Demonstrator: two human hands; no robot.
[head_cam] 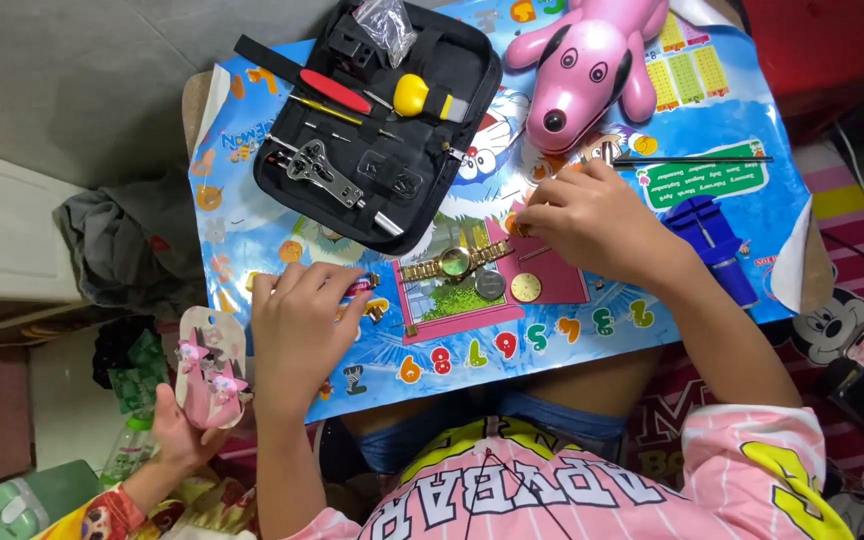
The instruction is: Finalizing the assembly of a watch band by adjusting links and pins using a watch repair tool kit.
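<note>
My left hand (297, 330) lies on the colourful picture mat (252, 215) with its fingers curled around a small pink-red item (360, 288), which pokes out at the fingertips. My right hand (592, 215) is farther back. Its fingertips are pinched on a tiny part too small to make out, and a thin metal pin (535, 253) lies just beneath them. Between my hands lie a gold wristwatch (452, 265), a round silver case back (490, 285) and a round gold dial (525, 288).
An open black tool case (372, 120) with a yellow-headed hammer and screwdrivers lies at the back left. A pink toy dog (587, 65) stands at the back, with a blue link-removal tool (707, 235) on the right. Another person's hand (177, 435) holds a decorated sandal (207, 365) at the lower left.
</note>
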